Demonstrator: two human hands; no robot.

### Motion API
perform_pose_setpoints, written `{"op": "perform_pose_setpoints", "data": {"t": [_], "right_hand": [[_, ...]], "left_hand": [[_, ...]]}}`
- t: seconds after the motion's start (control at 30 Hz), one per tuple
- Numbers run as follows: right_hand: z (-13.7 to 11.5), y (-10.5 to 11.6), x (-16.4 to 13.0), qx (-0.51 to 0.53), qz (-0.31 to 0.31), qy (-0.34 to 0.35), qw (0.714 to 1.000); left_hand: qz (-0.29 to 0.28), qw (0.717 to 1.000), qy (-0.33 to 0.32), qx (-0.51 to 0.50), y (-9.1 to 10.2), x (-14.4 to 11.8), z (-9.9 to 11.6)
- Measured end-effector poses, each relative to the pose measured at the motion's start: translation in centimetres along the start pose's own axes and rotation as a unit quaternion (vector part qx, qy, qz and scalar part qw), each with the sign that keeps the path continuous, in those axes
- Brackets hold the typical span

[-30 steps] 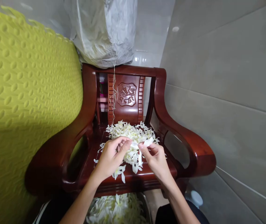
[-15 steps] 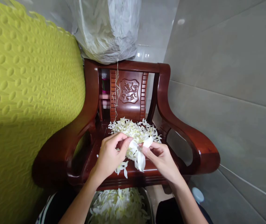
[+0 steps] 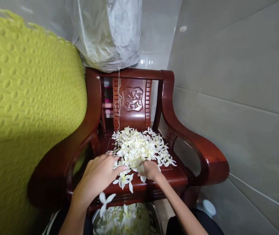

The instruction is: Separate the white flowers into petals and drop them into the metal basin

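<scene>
A heap of white flowers [image 3: 138, 143] lies spread over the seat of a dark red wooden chair [image 3: 151, 189]. My left hand [image 3: 99, 173] is over the seat's front left, thumb and fingers apart, with nothing held between them. Just below it a single white flower [image 3: 104, 203] is in the air above a metal basin [image 3: 159, 222], which holds many more white flowers [image 3: 127, 220]. At the front of the heap my right hand [image 3: 151, 170] is closed, with white petals showing at its fingertips.
A yellow bumpy mat [image 3: 36, 91] stands along the left side. On the chair's back rests a large whitish plastic bag [image 3: 110, 36] with string hanging down. Grey tiled wall [image 3: 239, 81] rises at the right, and a small pale round object [image 3: 209, 208] sits on the floor.
My hands have parted from the flower they held together. The left hand moved left and opened, a flower dropping beneath it; the right hand came down to the front of the heap.
</scene>
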State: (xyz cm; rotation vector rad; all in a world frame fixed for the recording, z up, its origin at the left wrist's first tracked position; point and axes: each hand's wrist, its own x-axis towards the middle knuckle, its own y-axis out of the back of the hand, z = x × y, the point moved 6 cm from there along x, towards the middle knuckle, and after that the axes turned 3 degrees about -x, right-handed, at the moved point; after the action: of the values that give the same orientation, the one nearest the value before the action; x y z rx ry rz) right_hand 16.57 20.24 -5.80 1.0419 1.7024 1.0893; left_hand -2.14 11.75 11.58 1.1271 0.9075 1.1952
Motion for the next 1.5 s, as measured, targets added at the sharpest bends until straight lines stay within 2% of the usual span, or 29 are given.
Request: {"op": "perform_pose_setpoints", "data": {"t": [0.13,0.27,0.47,0.6,0.73,0.87,1.03,1.13,1.3,1.5], "right_hand": [[-1.1,-1.7,0.3,-0.072,0.026,-0.021,0.997],[-1.3,-2.0,0.4,-0.104,0.059,-0.030,0.992],[-1.5,-2.5,0.8,-0.108,0.076,-0.009,0.991],[-1.8,-3.0,1.2,-0.084,0.094,-0.010,0.992],[-1.6,-2.1,1.2,-0.035,0.135,-0.014,0.990],[-0.9,0.1,0.8,0.045,0.195,-0.007,0.980],[-0.4,3.6,-0.4,0.187,0.283,0.018,0.941],[-1.1,5.4,-1.4,0.274,0.309,0.055,0.909],[-3.6,7.4,-3.4,0.403,0.301,0.122,0.856],[-5.4,8.4,-5.4,0.498,0.284,0.144,0.806]], "left_hand": [[-0.014,1.000,-0.005,-0.007,0.0,-0.1,0.2],[0.001,0.999,-0.011,-0.030,0.7,-0.6,-0.5],[0.010,0.999,0.028,-0.023,1.9,-1.6,-2.5],[0.016,0.999,0.029,-0.037,2.2,-2.1,-3.4],[0.013,0.998,0.031,-0.047,2.2,-1.9,-4.0],[0.008,0.999,0.035,-0.039,1.8,-1.6,-3.6],[-0.006,0.998,0.002,-0.056,0.5,-0.7,-2.2],[-0.001,0.992,-0.032,-0.121,-0.5,0.8,-1.6],[0.005,0.960,-0.083,-0.266,-1.9,3.1,-0.3],[-0.054,0.951,-0.136,-0.273,-2.7,2.2,1.2]]}}
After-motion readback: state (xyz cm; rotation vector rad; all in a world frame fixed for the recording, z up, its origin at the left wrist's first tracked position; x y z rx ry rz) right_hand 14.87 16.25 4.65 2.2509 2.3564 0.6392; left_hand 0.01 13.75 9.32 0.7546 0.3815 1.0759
